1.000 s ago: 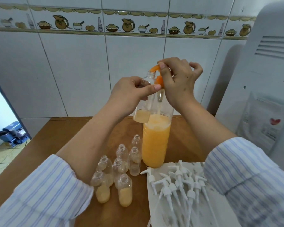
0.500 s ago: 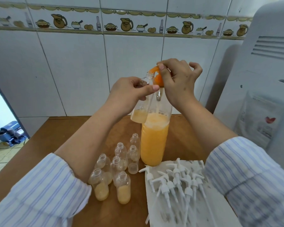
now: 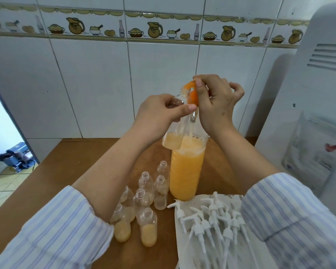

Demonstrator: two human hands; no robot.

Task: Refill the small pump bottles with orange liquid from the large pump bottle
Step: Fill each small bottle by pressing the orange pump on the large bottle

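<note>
Your left hand has its fingers clamped on a tilted small bottle, its mouth under the orange pump. Your right hand has its fingers pressed on that pump atop the large bottle, which stands on the table beside more small bottles.

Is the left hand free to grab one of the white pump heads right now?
Probably not. The left hand is holding a small bottle up at the orange pump, and the pump heads lie on the far side of the right arm, which crosses the way.
</note>
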